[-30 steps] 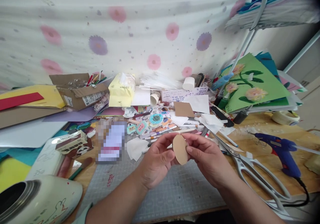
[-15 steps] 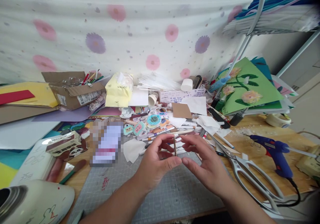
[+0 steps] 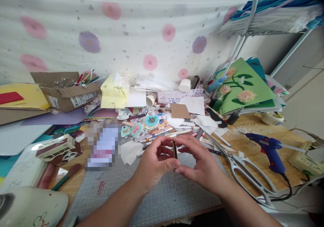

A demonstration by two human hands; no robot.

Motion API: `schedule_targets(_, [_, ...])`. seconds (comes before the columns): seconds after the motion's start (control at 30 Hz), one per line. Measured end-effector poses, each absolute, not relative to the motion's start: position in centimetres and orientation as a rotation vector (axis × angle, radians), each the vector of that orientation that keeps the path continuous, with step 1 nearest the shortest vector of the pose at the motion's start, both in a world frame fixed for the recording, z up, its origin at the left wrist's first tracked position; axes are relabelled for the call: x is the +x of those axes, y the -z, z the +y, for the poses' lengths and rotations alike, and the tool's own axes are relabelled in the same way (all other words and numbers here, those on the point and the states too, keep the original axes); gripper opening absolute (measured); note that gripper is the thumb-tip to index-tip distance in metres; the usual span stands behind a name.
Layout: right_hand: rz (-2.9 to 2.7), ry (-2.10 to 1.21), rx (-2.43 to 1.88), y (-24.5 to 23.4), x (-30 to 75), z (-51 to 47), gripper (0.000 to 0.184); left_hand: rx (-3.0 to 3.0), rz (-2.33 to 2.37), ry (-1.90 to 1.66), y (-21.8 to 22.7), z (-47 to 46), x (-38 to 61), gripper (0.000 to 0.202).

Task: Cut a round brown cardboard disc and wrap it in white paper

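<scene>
Above the grey cutting mat (image 3: 152,200), my left hand (image 3: 155,166) and my right hand (image 3: 202,161) meet around a thin piece of cardboard (image 3: 174,150). It stands upright, turned edge-on to me, showing a narrow brown edge. My left fingers and thumb curl closed on it. Fingertips of my right hand press at its top, and the right thumb lies by the left thumb tip. The flat faces of the piece are mostly hidden. Behind the hands lie pens (image 3: 157,132), small round cut-outs (image 3: 152,120) and a brown cardboard square (image 3: 180,111).
Large scissors (image 3: 249,178) and a blue glue gun (image 3: 270,149) lie at the right. On the left are a blurred phone (image 3: 102,147), a panda-print box (image 3: 60,149) and a white jar (image 3: 40,203). A cardboard box (image 3: 68,95) and yellow tissue pack (image 3: 115,92) stand behind.
My right hand has moved in to the left, its fingertips now at the cardboard piece. The piece has turned slightly, and the whole view has shifted so things sit further left.
</scene>
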State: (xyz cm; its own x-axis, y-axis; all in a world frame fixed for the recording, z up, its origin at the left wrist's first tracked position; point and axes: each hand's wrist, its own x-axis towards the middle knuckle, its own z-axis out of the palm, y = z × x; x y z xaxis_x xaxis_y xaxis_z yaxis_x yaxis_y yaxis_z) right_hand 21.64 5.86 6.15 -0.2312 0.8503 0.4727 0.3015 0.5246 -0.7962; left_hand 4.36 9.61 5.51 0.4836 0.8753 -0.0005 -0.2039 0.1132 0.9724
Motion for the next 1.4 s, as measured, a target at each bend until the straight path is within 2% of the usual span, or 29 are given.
schedule_targets(0.7, [-1.748,-0.785,-0.939,-5.7,21.9,6.3,0.059,1.12,0.654,-0.892,-5.5,9.7,4.4,0.051])
schedule_targets(1.0, [-1.839,-0.6,-0.964,-5.5,22.1,5.9,0.057,1.135,0.644,-0.879,-5.4,9.7,4.6,0.051])
schedule_targets(1.2, [-1.929,-0.582,-1.002,-5.6,22.4,5.6,0.077,1.174,0.608,-0.843,-5.4,9.6,4.5,0.05])
schedule_targets(1.4, [-1.946,-0.553,-1.051,-5.3,22.4,5.2,0.078,1.181,0.6,-0.765,-5.4,9.4,4.5,0.051])
